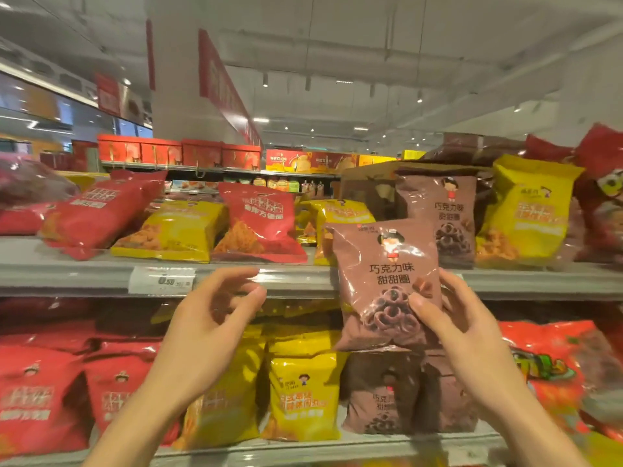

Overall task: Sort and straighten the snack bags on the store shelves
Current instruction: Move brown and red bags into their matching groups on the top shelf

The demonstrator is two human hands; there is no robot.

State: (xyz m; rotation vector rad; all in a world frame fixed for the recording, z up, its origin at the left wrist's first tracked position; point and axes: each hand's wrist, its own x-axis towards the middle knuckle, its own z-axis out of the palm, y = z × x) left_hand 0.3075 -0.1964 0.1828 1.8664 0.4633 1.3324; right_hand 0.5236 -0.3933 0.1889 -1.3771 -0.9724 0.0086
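The right hand (462, 318) grips a brown snack bag (387, 284) upright. Matching brown bags (438, 217) stand just above it. The left hand (215, 318) hovers open, empty.

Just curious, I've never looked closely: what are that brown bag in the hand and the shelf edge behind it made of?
Brown bag: thin glossy plastic film, judging by its crinkles and bright glare streaks. Shelf edge: probably grey painted metal, smooth and straight with a dull sheen; the blur leaves that open.

- My right hand (462, 318) holds a chocolate ring snack bag (387, 284) before the upper shelf edge (84, 274).
- My left hand (215, 318) sits left of it, below the price tag (161, 280).
- More bags lie on the upper shelf behind.
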